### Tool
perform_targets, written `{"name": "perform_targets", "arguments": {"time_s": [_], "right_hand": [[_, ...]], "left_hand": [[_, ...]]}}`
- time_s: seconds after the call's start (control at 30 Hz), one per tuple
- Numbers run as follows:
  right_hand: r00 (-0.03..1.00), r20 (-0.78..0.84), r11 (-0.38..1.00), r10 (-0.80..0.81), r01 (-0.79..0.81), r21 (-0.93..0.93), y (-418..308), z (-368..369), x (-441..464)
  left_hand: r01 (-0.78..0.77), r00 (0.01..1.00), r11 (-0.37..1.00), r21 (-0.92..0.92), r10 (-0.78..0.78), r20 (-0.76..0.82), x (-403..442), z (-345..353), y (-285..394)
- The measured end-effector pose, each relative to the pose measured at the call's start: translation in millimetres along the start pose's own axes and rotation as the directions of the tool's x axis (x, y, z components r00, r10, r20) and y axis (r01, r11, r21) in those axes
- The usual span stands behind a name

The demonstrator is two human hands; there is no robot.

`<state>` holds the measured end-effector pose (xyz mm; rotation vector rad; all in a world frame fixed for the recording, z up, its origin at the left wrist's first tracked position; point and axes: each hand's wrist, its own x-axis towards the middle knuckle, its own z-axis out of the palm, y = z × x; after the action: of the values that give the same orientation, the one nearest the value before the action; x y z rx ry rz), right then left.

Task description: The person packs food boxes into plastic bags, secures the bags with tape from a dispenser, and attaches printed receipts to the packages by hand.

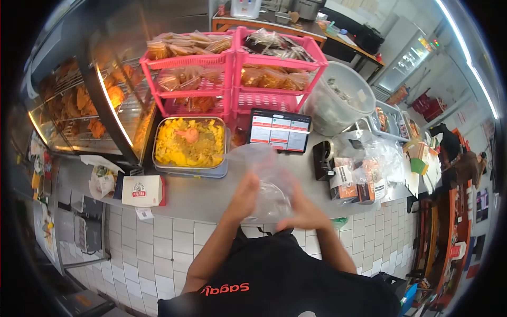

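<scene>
A clear plastic bag (272,185) is held up in front of my body, over the front edge of the metal counter. My left hand (244,196) grips its left side. My right hand (307,210) is on its right side, thumb toward the bottom, with the fingers blurred by motion. Through the bag's film I cannot make out any contents. Just beyond it stands a tablet (280,132) with a lit screen. To the left sits a tray (227,153) of yellow food (174,150), with an orange scoop (187,134) resting in it.
Pink tiered racks (232,98) hold bagged food at the back. A heated cabinet of fried chicken (79,100) stands left, near a printed paper box (142,190). On the right are a tape dispenser (323,161), plastic-wrapped boxes (359,182) and a large translucent bucket (338,100).
</scene>
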<state>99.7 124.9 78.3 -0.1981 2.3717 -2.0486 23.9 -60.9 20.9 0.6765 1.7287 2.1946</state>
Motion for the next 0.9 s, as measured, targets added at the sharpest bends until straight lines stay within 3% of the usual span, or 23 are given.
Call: {"name": "perform_targets", "arguments": {"time_s": [0.03,0.1,0.13,0.17,0.2,0.23,0.27,0.3,0.33,0.37,0.43,0.47,0.5,0.57,0.6,0.63,0.67,0.7,0.77,0.8,0.83,0.87,0.9], "right_hand": [[0.997,0.083,0.997,0.012,-0.006,-0.073,-5.0,26.4,-0.8],[0.998,-0.064,0.989,0.014,-0.024,-0.148,-11.6,46.6,6.0],[0.998,-0.06,0.989,0.011,-0.02,-0.148,-5.8,39.6,8.2],[0.99,-0.095,0.99,0.102,-0.092,0.102,3.9,25.0,8.9],[0.974,-0.108,0.925,0.202,-0.153,0.349,10.4,11.9,7.0],[0.973,-0.108,0.925,0.204,-0.155,0.348,2.8,4.3,6.1],[0.94,-0.165,0.839,0.299,-0.176,0.515,-10.8,-1.7,3.7],[0.894,-0.2,0.725,0.402,-0.177,0.666,-19.5,-6.9,-0.7],[0.906,-0.161,0.677,0.392,-0.165,0.717,-21.4,-12.6,-3.2],[0.907,-0.154,0.676,0.393,-0.171,0.717,-17.1,-18.0,-6.6],[0.902,-0.194,0.611,0.385,-0.091,0.786,-2.4,-26.9,-20.6],[0.88,-0.229,0.625,0.416,-0.094,0.775,1.1,-32.4,-28.2],[0.872,-0.259,0.661,0.416,-0.094,0.745,9.5,-41.3,-35.8],[0.84,-0.352,0.759,0.413,-0.104,0.642,17.0,-61.1,-47.4],[0.798,-0.477,0.848,0.368,-0.077,0.525,16.3,-66.1,-45.5],[0.943,-0.239,0.832,0.232,-0.065,0.551,36.9,-99.4,-53.6],[0.899,-0.327,0.847,0.291,-0.084,0.525,37.1,-103.7,-53.1],[0.91,-0.297,0.839,0.289,-0.091,0.537,32.4,-105.9,-50.0],[0.841,-0.331,0.904,0.428,-0.408,0.132,25.6,-115.3,-44.3],[0.85,-0.459,0.834,0.258,-0.436,-0.339,63.7,-132.3,-49.5],[0.856,-0.444,0.833,0.265,-0.435,-0.341,67.7,-129.1,-52.3],[0.877,-0.479,0.743,-0.032,-0.3,-0.599,69.1,-115.2,-57.1],[0.847,-0.416,0.557,-0.332,-0.18,-0.811,68.5,-99.1,-57.7]], "left_hand": [[0.008,1.0,1.0,0.003,-0.008,-0.012,0.3,5.5,10.9],[-0.103,0.98,0.887,-0.45,0.167,0.104,7.8,10.4,26.4],[-0.048,0.981,0.777,-0.627,0.155,0.117,7.7,-5.0,26.4],[0.011,0.981,0.632,-0.775,0.143,0.13,7.8,-20.5,26.4],[-0.019,0.999,0.879,-0.476,0.029,0.015,2.9,-36.0,22.6],[0.019,0.99,0.994,-0.105,-0.034,-0.137,-0.5,-47.3,17.5],[0.025,0.99,0.994,-0.108,-0.039,-0.136,-3.5,-54.7,10.9],[0.181,0.983,0.98,0.086,-0.176,-0.057,-7.4,-59.9,2.9],[0.305,0.949,0.908,0.287,-0.316,-0.007,-8.1,-61.9,-4.7],[0.308,0.948,0.907,0.286,-0.317,-0.015,-8.5,-55.3,-11.7],[0.356,0.934,0.917,0.179,-0.353,-0.049,-13.3,-27.0,-26.5],[0.459,0.889,0.874,-0.162,-0.452,0.082,-12.1,-19.3,-33.2],[0.526,0.848,0.709,-0.471,-0.481,0.222,-11.1,-15.3,-39.2],[0.587,0.809,0.649,-0.483,-0.45,0.378,-17.2,-8.9,-50.8],[0.554,0.833,0.661,-0.507,-0.453,0.319,-21.0,-2.8,-54.1],[0.473,0.876,0.658,-0.586,-0.419,0.238,-24.3,2.2,-56.2],[0.393,0.908,0.651,-0.649,-0.386,0.163,-30.4,1.9,-55.7],[0.377,0.912,0.664,-0.646,-0.389,0.132,-38.0,-2.1,-51.9],[0.218,0.948,0.731,-0.646,-0.317,-0.039,-45.5,-6.0,-44.0],[0.204,0.948,0.736,-0.646,-0.314,-0.058,-46.3,-2.6,-42.4],[0.191,0.945,0.819,-0.541,-0.302,-0.122,-48.8,2.5,-36.9],[0.191,0.94,0.885,-0.425,-0.289,-0.18,-54.2,9.2,-30.8],[0.19,0.936,0.887,-0.422,-0.293,-0.194,-57.5,19.9,-24.7]]}}
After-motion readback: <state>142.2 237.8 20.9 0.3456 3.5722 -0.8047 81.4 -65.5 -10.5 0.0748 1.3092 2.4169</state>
